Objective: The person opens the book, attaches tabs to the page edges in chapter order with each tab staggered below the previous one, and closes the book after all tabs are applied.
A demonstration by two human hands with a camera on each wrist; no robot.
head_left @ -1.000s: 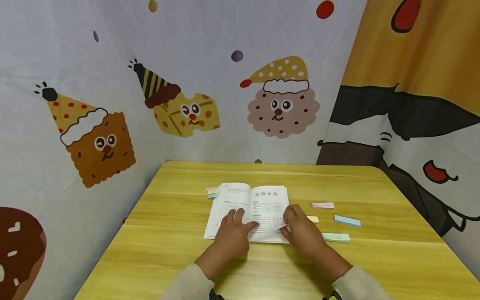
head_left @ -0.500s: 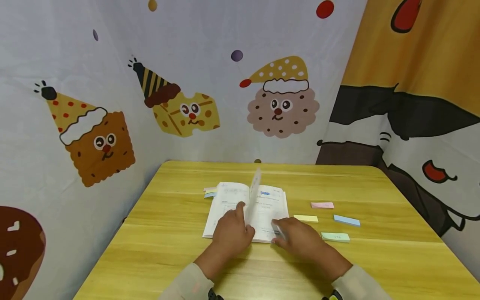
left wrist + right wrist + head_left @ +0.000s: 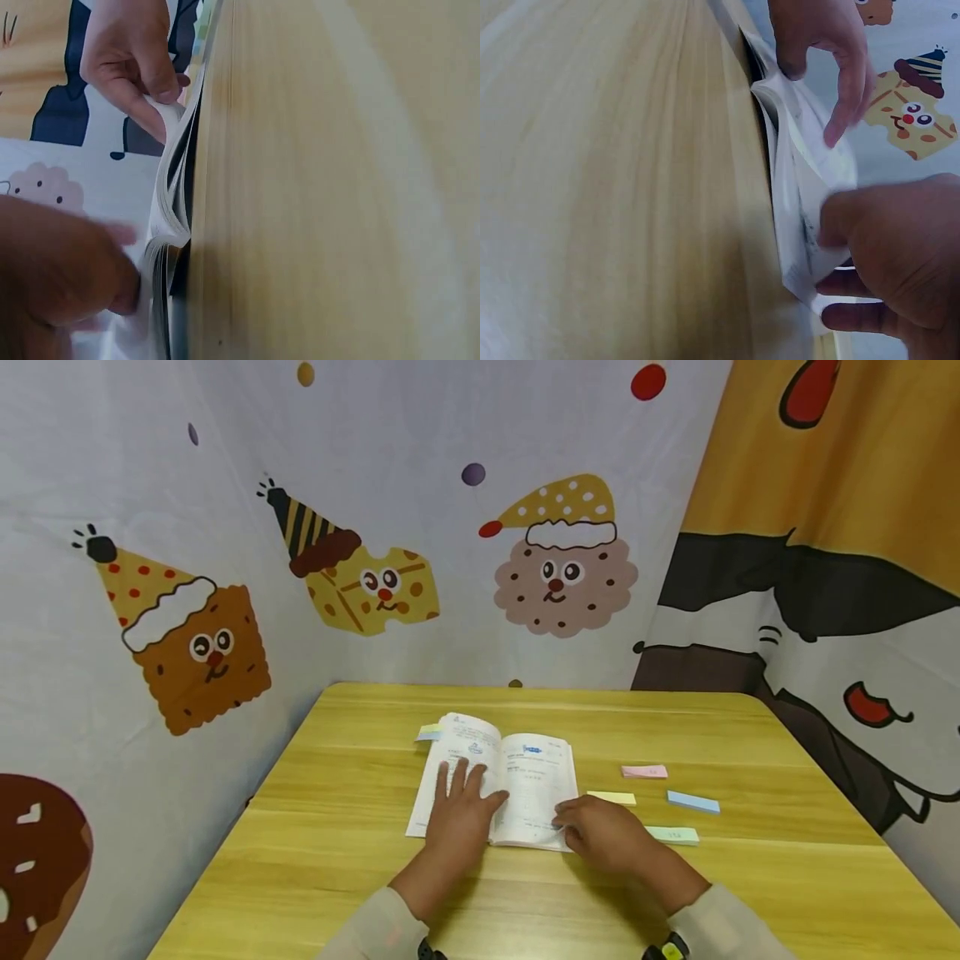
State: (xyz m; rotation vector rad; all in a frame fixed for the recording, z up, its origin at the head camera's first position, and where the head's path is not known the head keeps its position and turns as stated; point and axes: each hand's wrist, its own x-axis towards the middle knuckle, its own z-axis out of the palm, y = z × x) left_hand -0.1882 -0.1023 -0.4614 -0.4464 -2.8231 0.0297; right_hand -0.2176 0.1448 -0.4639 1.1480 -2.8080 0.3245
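An open book [image 3: 534,785] lies on the table in the head view, with print and small blue pictures on its pages. My left hand [image 3: 459,810] rests on the left page, fingers spread, thumb near the spine. At the lower right corner of the right page [image 3: 525,810], my right hand [image 3: 611,837] pinches a lifted page corner between thumb and fingers. In the right wrist view the right hand [image 3: 900,255] has its thumb on one side of the page [image 3: 814,217] and fingers on the other. Yellow and blue sticky tabs [image 3: 430,732] stick out from the book's left edge.
On the wooden table [image 3: 315,877], right of the book, lie a pink strip [image 3: 644,771], a yellow strip [image 3: 613,797], a blue strip [image 3: 693,802] and a green strip [image 3: 673,835]. A cartoon-printed cloth [image 3: 420,443] hangs behind the table.
A page has turned over from right to left. My left hand now lies spread on the left page. The pink tab at the left edge is no longer visible. My right hand stays near the right corner.
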